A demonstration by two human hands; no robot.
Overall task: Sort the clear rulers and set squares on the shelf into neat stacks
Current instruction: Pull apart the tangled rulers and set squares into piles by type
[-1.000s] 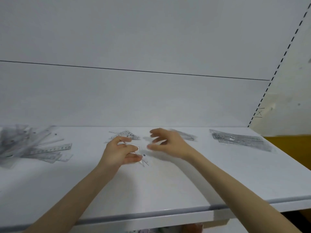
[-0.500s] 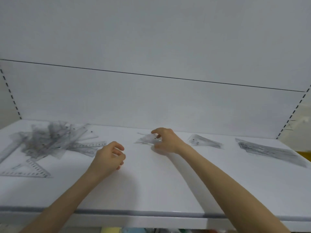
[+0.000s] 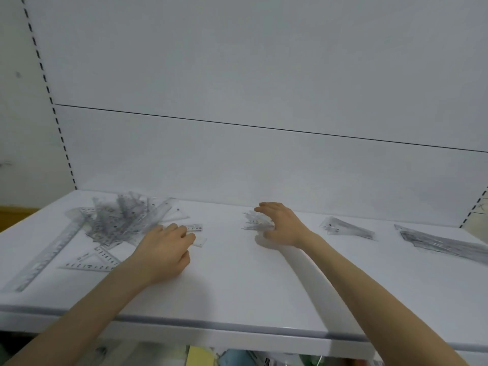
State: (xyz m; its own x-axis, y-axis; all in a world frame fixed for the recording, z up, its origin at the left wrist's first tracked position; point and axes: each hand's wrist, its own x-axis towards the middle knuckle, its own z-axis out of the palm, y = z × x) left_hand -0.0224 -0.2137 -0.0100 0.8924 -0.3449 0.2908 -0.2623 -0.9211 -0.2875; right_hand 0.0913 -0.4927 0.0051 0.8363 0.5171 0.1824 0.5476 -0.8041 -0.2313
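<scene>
A white shelf meets a pale wall. Clear rulers lie heaped; the left grip rests relaxed beside them, and the right grip spreads over set squares.

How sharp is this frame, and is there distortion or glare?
Head view: soft overall, loose pile and right hand blurred; wide-angle lens bends the slotted upright and shelf edge; flat light, faint shadow under that hand, no glare.
</scene>
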